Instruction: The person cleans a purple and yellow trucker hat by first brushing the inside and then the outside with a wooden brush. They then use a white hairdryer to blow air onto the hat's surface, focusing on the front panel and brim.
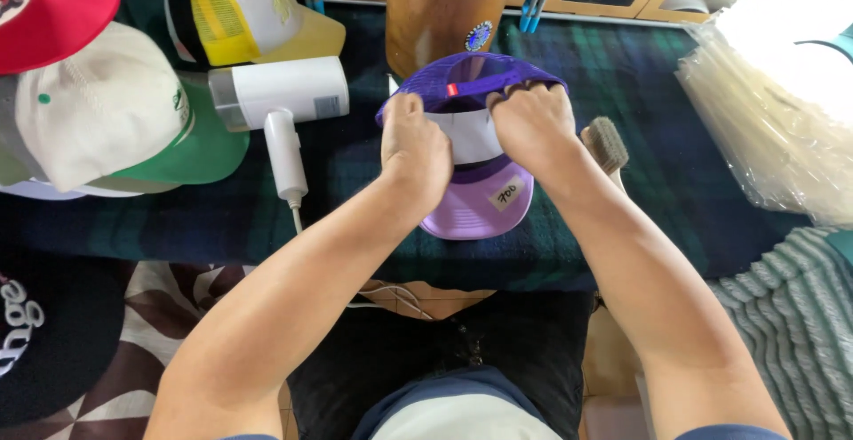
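A purple mesh-backed cap [473, 193] lies upside down on the dark plaid cloth [657, 191], its brim toward me with a small paper tag on it. My left hand [415, 145] grips the cap's left side, fingers curled into the opening. My right hand [531, 122] grips the right side near the back strap. A white inner panel shows between the two hands.
A white hair dryer [277, 102] lies left of the cap, a brush [606, 144] to its right. Caps sit at left: white-and-green [107, 111], red [53, 13], yellow [249, 13], black [44, 333]. A brown jar [440, 4] stands behind; clear plastic bags [782, 111] are piled at right.
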